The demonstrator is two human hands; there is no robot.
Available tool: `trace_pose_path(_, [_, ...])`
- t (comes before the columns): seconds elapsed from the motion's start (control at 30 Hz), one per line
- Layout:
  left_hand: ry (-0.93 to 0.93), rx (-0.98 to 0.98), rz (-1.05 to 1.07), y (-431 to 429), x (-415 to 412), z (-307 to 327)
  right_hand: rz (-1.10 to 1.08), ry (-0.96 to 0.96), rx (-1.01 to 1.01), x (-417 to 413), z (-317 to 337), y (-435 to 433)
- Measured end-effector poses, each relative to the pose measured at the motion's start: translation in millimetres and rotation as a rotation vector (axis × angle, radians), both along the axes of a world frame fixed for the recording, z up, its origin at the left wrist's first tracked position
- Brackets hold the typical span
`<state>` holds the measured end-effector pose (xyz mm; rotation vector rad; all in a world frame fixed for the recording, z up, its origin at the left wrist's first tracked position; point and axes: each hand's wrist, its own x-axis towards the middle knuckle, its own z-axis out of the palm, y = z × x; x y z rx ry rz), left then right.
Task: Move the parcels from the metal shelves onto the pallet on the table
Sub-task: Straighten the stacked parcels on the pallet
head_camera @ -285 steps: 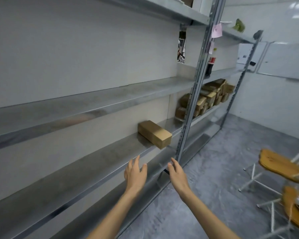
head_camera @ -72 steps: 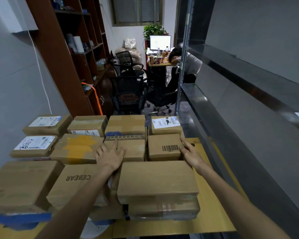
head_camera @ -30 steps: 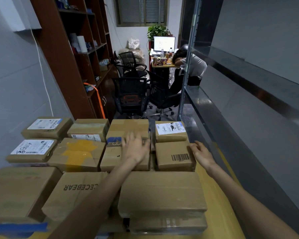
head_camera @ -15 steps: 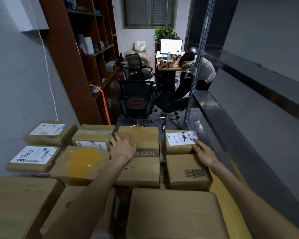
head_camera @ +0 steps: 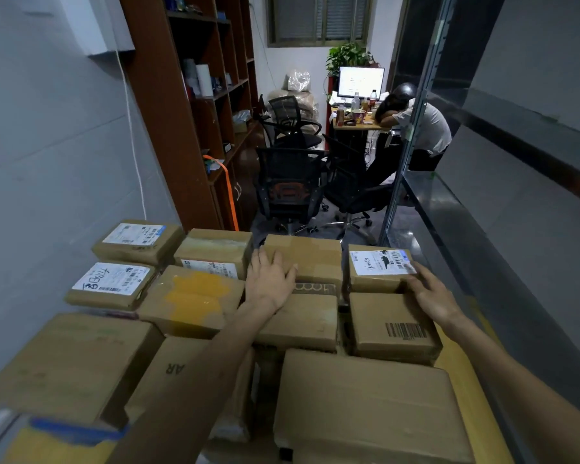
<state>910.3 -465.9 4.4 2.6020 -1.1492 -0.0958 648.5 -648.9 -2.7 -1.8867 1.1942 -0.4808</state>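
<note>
Several brown cardboard parcels lie packed together on the yellow pallet in front of me. My left hand rests flat with straight fingers on the near left corner of a plain taped parcel in the far row. My right hand touches the right near corner of a white-labelled parcel, fingers fairly straight, just above a barcode parcel. A large plain parcel lies nearest me. Neither hand grips anything.
The metal shelves run along my right, their near levels bare. A grey wall stands at my left. Beyond the pallet are a brown bookcase, black office chairs and a person slumped at a desk.
Both hands have slid from the near parcels to the far row. The view has tilted up a little; the parcels look larger and closer.
</note>
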Motion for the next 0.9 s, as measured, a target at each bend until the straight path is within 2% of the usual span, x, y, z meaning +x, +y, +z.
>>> trace_pose_path(0.17, [-0.036, -0.023, 0.017, 58, 3, 13, 0.037, 0.042, -0.176, 11, 14, 26])
trace_pose_path(0.33, [-0.003, 0.046, 0.203, 147, 38, 13, 0.107, 0.158, -0.319, 36, 24, 71])
trace_pose_path(0.47, [-0.009, 0.081, 0.334, 212, 91, 13, 0.163, 0.088, -0.3, 65, 23, 118])
trace_pose_path(0.63, [0.002, 0.126, 0.415, 258, 170, 14, 0.217, 0.128, -0.249, 91, 9, 158])
trace_pose_path(0.77, [0.058, 0.139, 0.376, 273, 226, 13, 0.18, 0.28, -0.245, 110, 2, 168])
trace_pose_path(0.9, [0.178, 0.171, 0.32, 274, 245, 5, 0.121, 0.421, -0.263, 115, -5, 173])
